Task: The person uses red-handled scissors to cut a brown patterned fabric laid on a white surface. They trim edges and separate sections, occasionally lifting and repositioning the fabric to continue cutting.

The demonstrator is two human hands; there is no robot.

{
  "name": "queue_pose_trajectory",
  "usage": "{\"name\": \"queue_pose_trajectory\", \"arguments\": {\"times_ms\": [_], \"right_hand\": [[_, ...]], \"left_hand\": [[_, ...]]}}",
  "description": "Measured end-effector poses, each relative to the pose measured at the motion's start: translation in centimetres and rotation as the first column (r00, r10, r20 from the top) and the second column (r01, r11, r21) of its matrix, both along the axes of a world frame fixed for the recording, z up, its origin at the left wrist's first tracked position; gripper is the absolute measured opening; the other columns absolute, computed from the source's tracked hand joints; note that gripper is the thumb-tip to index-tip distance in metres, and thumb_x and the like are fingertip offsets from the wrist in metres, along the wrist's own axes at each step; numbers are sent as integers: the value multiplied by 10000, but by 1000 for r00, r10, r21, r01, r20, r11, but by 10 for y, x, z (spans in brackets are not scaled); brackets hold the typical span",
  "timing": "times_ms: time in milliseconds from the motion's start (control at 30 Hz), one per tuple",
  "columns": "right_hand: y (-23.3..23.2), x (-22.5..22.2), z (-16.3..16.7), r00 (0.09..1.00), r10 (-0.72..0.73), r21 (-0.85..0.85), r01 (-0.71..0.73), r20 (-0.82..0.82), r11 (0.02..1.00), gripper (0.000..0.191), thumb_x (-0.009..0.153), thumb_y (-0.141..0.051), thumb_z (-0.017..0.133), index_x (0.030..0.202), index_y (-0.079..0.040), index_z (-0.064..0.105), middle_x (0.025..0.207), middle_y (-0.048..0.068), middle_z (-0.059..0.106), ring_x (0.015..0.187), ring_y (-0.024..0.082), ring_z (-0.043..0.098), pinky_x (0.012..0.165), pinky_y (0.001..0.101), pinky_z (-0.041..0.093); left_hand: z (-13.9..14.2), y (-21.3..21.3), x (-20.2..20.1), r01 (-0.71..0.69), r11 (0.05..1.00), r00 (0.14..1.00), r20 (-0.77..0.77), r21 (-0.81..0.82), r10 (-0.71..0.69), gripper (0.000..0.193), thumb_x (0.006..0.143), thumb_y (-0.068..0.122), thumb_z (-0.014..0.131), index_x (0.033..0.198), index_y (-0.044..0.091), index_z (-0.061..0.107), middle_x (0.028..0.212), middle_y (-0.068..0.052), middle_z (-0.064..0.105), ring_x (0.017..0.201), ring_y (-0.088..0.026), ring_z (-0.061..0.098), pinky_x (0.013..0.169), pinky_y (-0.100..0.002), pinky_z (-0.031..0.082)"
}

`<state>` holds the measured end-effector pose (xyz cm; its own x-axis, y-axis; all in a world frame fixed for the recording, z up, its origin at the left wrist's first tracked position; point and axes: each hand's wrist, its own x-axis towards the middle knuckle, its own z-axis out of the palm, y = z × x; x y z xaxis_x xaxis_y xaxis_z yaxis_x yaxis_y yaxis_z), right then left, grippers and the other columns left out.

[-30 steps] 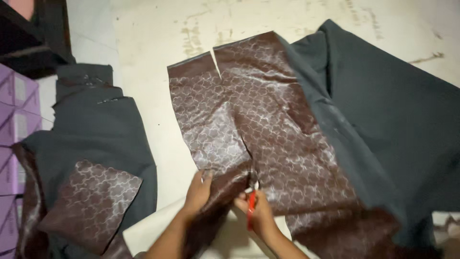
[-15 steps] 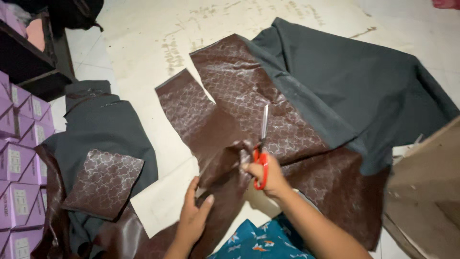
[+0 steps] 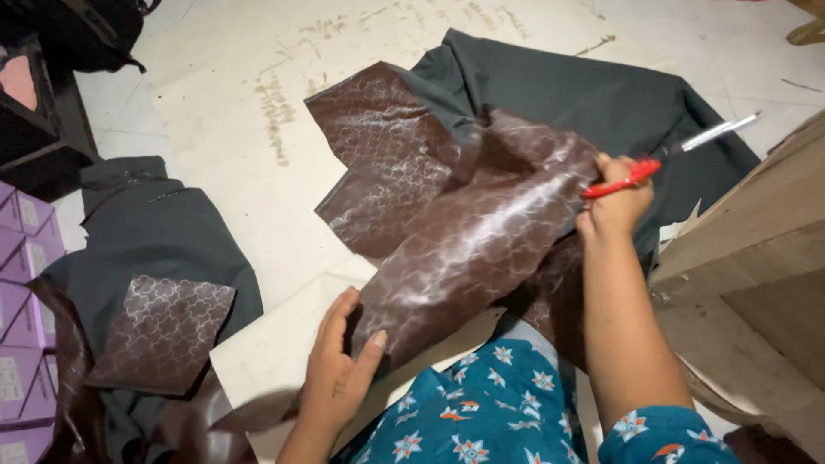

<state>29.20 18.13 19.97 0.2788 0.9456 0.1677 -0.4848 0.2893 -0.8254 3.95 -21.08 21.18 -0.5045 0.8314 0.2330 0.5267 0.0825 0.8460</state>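
Note:
A brown patterned sheet of shiny leather-like fabric [image 3: 464, 232] lies folded over on the floor in the middle. My left hand [image 3: 337, 361] presses flat on its near end, thumb on the brown surface. My right hand [image 3: 614, 202] is closed around red-handled scissors [image 3: 666, 159], blades pointing up to the right, and also pinches the sheet's far edge, lifting it. Dark grey cloth [image 3: 593, 94] lies under and behind the sheet.
A smaller brown patterned piece [image 3: 163, 331] rests on more grey cloth [image 3: 137, 249] at the left. Purple boxes [image 3: 21, 301] line the left edge. A pale paper sheet [image 3: 275, 344] lies under my left hand. A wooden board [image 3: 748, 258] stands at right.
My right hand has swung to the right with the scissors, pulling the brown sheet's edge up and folding it over. My left hand moved onto the sheet's near end.

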Motion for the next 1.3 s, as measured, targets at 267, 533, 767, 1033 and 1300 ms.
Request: {"name": "queue_pose_trajectory", "arguments": {"times_ms": [267,533,767,1033,1300], "right_hand": [[-107,32,-115,911,411,-562,-358,-34,746,183,1004,-143,599,903,9,612,848,160,694,634,222,658,582,330,580],[-191,-45,-146,368,904,-701,-586,217,407,347,948,-219,758,825,65,600,708,119,641,590,192,624,523,307,531],[-186,-95,-133,264,962,-793,-569,74,217,285,884,-255,747,972,-6,640,872,120,690,735,189,711,592,339,606],[-218,-133,-121,607,769,-591,-700,-198,400,217,909,-247,731,962,-86,595,833,52,596,696,173,622,616,353,587],[-187,-115,-108,735,572,-550,-665,-365,505,325,947,-358,700,794,-122,537,672,-2,511,557,117,494,473,275,427]], "left_hand": [[-64,-44,-43,-106,902,992,-102,-419,69,908,779,425,786,1484,-3,408,1493,-256,466,1404,-365,442,1151,-457,308],[-158,-41,-42,-151,792,894,261,-592,365,753,850,430,716,1469,57,504,1533,-192,487,1422,-327,470,1168,-401,376],[-133,-30,-45,-182,924,981,-124,-335,148,342,930,290,664,1153,33,700,1169,-204,694,1112,-367,648,968,-435,493],[-82,24,5,134,973,846,-490,-187,-211,109,844,170,686,768,97,657,804,-117,644,801,-348,622,712,-504,470],[-72,31,33,234,945,803,-502,-227,-320,101,848,162,693,800,94,636,824,-97,604,800,-310,615,712,-463,476]]}}
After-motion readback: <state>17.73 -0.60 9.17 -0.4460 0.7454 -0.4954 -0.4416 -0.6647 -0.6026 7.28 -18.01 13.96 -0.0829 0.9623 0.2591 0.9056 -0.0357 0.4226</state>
